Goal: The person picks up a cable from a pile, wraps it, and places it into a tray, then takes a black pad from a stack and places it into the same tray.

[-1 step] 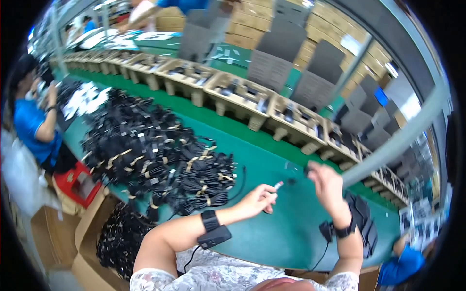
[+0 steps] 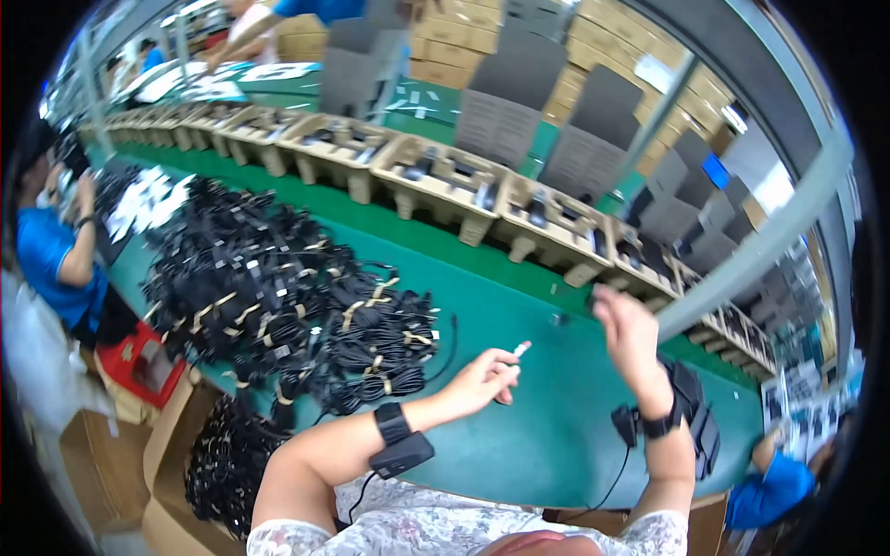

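My left hand [image 2: 480, 382] is closed over the green table, its fingers pinching a small white stick-like piece with a reddish tip [image 2: 522, 348]. What kind of thing it is cannot be made out. To its right, my right hand [image 2: 630, 335] is raised over the table, fingers bent together, with a small dark thing [image 2: 592, 300] at the fingertips, blurred. Left of my left hand lies a big heap of bundled black cables [image 2: 315, 306] tied with tan bands. One loose cable end [image 2: 453, 338] sticks out from the heap. Both wrists wear black straps with small boxes.
Beyond my hands runs a row of tan molded trays [image 2: 436, 181] holding black parts, with grey flaps [image 2: 510, 111] behind. A metal post [image 2: 751, 269] slants at right; black pouches [image 2: 691, 417] lie near my right forearm. An open carton [image 2: 167, 454] stands lower left. Co-workers sit at both sides.
The whole view has shifted slightly. My left hand keeps its pinch on the white piece, and my right hand stays raised. A dark blurred spot between the hands is no longer seen.
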